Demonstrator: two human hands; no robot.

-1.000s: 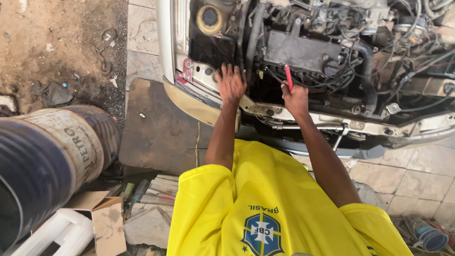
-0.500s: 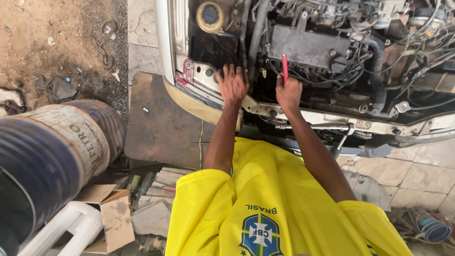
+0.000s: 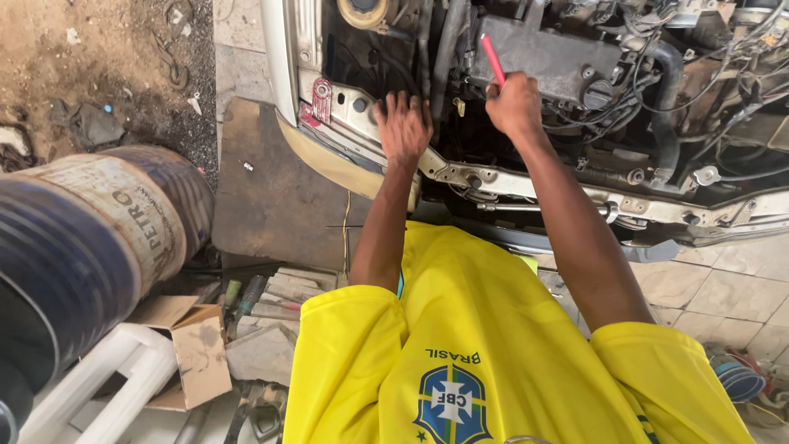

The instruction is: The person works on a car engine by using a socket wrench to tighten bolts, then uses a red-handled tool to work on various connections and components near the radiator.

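Note:
My left hand (image 3: 403, 125) lies flat, fingers spread, on the front metal crossmember (image 3: 526, 182) of an open car engine bay. My right hand (image 3: 514, 104) is closed around a thin red-handled tool (image 3: 493, 57), whose handle sticks up past my fist; its tip is hidden down among the engine parts. Just beyond that hand sits the dark engine block (image 3: 559, 57) with black hoses (image 3: 666, 99). My yellow shirt (image 3: 493, 362) fills the lower middle of the view.
A large rusty blue drum (image 3: 82, 247) lies on its side at the left. A torn cardboard box (image 3: 193, 345), white plastic piece (image 3: 107, 386) and scrap lie near it. A dark metal sheet (image 3: 271, 189) covers the ground by the bumper. Tiled floor (image 3: 723, 288) is at right.
My right hand has moved farther up into the engine bay with the red tool. My left hand has stayed on the crossmember.

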